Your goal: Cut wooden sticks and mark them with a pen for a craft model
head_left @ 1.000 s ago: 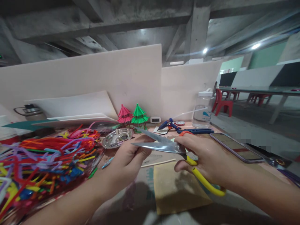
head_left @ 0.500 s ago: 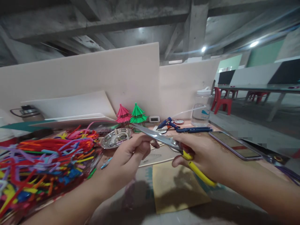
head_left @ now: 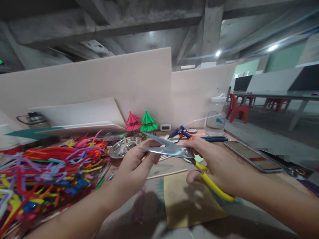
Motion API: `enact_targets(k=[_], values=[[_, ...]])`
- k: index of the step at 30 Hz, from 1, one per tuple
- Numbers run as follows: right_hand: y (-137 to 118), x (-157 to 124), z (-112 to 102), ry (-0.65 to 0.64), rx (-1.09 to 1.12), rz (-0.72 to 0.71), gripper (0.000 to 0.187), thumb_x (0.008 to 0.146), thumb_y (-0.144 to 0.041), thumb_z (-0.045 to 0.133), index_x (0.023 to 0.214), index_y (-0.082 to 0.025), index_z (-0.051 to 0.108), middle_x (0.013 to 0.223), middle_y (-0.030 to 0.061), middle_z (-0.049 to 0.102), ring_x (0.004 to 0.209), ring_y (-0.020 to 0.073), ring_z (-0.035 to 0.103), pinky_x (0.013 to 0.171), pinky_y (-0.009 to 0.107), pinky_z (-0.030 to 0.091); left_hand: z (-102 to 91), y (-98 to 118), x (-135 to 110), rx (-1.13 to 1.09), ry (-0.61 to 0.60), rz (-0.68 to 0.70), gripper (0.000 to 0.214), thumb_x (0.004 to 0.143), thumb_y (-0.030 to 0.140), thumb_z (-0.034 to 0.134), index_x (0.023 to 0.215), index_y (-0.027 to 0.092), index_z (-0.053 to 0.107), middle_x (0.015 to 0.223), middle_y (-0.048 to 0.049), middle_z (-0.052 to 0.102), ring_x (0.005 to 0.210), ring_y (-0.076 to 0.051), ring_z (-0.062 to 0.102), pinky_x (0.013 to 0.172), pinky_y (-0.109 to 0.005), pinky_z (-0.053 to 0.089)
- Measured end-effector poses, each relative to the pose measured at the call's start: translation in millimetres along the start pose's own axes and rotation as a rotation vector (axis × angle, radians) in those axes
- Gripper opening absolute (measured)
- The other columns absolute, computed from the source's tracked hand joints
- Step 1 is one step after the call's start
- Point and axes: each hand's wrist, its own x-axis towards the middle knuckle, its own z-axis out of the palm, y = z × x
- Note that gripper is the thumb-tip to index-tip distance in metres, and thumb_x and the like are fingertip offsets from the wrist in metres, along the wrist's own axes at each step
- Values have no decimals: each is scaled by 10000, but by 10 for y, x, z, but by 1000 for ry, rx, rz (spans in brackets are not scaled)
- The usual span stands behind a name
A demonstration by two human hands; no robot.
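Observation:
My right hand is closed around the yellow handles of a pair of scissors, whose blades stand apart and point left. The blades reach across my left hand, whose thumb and fingers are pinched together; whatever lies in the pinch is hidden by the blades and fingers. Below the scissors, a yellow paper square lies on the table. A thin wooden stick rests just beyond the paper. Behind my left hand sits a shiny metal dish with small pieces in it.
Colourful pipe cleaners are heaped on the left. Pink and green paper trees stand at the back, near a blue glue gun. A water bottle and phone are on the right.
The scissors' blades have opened from nearly closed, one blade now lower than the other. My hands stay in about the same place; the view has shifted slightly.

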Motion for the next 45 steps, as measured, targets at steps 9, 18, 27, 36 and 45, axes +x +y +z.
enact_targets(k=[9,18,27,36,45], values=[[2,-8,-36,-51,80,33,617,733,-425,867,1241,-220,585,1137,81,710,1026,271,665,835,375,523,-63,-8,-8,127,-30,131,202,984,182,501,829,185,632,710,20,560,645,-104,497,600,-220,392],[56,-25,-14,-56,114,9,396,832,-448,776,1122,-221,631,1080,64,705,989,251,658,837,350,490,-47,80,-2,189,3,151,217,914,115,515,739,190,620,712,19,620,662,-101,568,598,-188,431],[62,-41,-19,-52,10,32,459,841,-507,754,1198,-245,631,821,-4,660,653,168,568,565,263,375,-23,68,-18,153,-15,104,242,1019,218,467,804,209,578,663,61,550,635,-78,510,619,-194,396],[8,3,-26,7,78,65,616,721,-382,886,1232,-236,574,983,27,661,826,213,612,706,309,463,-22,13,-32,-21,-4,6,343,1056,397,419,813,212,575,680,48,545,639,-99,490,690,-245,399],[-3,-6,-27,-4,24,-19,607,745,-433,859,1259,-262,583,1073,54,697,952,255,658,820,356,505,-46,41,-19,147,-21,113,322,1044,270,437,762,195,571,710,29,564,697,-112,547,683,-241,415]])
